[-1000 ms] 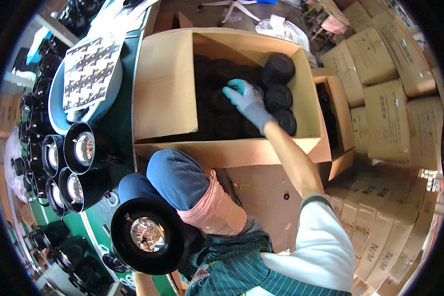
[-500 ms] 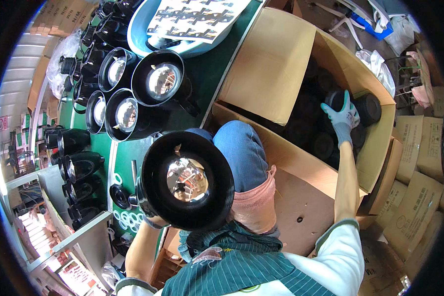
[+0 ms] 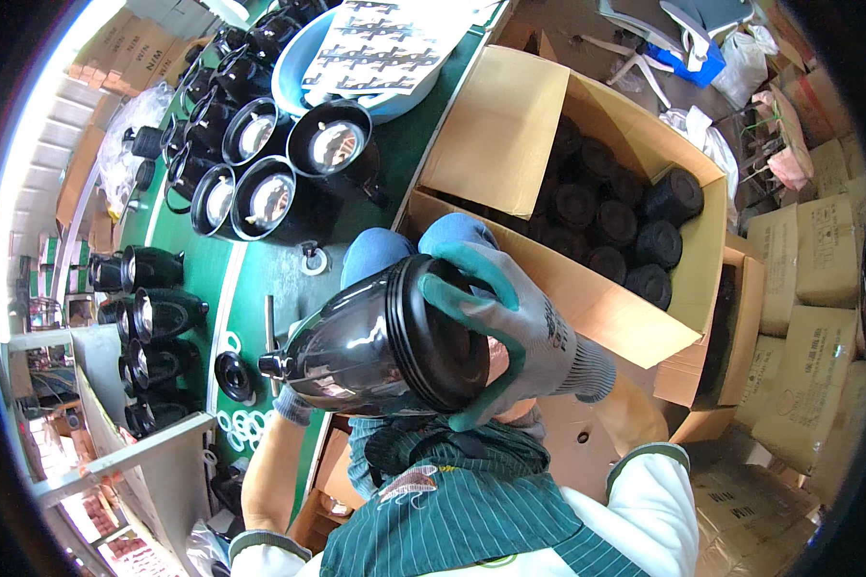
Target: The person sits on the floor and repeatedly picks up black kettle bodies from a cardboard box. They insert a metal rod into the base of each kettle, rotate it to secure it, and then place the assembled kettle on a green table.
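Note:
A glossy black vacuum jug body lies tilted in front of me with its wide end toward the right. My left hand holds it from below; the glove cuff shows, while most of the fingers are hidden behind the jug. Over the wide end sits a ribbed black round base cap. My right hand, in a grey glove with green fingertips, grips that cap with thumb and fingers spread round its rim. How firmly the cap is seated, I cannot tell.
On the green table stand several black jug bodies with silvery insides, a light blue basin under a printed sheet, and white rings. An open cardboard box at right holds several black caps. Cartons pile up beyond.
My right hand has come out of the box with a black cap and onto the jug's wide end. The jug has turned from mouth-up to lying sideways, hiding its silvery inside.

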The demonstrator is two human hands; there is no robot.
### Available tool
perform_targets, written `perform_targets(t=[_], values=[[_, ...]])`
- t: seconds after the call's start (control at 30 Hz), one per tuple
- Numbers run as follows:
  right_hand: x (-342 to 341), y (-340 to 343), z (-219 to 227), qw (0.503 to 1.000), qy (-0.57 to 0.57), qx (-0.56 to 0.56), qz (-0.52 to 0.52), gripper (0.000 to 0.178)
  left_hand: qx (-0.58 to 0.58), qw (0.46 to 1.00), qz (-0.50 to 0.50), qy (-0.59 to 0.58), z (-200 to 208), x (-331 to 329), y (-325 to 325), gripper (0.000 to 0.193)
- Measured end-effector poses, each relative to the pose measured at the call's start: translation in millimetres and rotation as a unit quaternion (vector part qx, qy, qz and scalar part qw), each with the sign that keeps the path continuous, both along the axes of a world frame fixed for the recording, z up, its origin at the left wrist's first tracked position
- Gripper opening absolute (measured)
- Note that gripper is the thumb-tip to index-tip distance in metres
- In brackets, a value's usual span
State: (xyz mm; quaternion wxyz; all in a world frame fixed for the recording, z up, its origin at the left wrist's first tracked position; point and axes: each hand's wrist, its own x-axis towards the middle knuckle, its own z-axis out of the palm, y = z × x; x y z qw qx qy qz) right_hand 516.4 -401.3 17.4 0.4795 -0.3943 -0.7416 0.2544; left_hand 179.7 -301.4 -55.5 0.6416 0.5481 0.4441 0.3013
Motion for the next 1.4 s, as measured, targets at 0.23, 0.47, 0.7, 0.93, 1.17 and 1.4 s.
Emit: perform_targets(t=[0.23, 0.47, 0.7, 0.93, 1.17, 1.4], values=[[-25.8, -16.5, 17.4, 0.998, 0.009, 0.057, -0.012, 0.129, 0.087, 0.996, 0.007, 0.017, 18.4, -17.5, -11.0, 0.031], [-45.5, -21.8, 15.8, 0.94, 0.183, -0.282, -0.058, 0.113, 0.502, 0.839, 0.048, 0.203, 73.2, -26.3, -23.2, 0.03], [-69.5, -15.1, 27.3, 0.95, 0.147, -0.276, -0.002, 0.103, 0.505, 0.83, 0.138, 0.192, 50.3, -45.6, -31.0, 0.029], [-115.3, -1.7, 25.6, 0.953, 0.267, -0.138, -0.034, 0.093, 0.364, 0.912, 0.15, 0.115, 22.5, -45.0, -28.2, 0.034], [-107.2, 12.9, 38.3, 0.995, 0.023, 0.082, 0.061, 0.135, 0.03, 0.988, 0.095, -0.12, 8.1, -47.8, -42.1, 0.03], [-102.0, 2.4, 3.5, 0.963, 0.199, -0.18, -0.014, 0.108, 0.668, 0.711, 0.086, 0.201, 88.1, -73.1, -16.5, 0.027]])
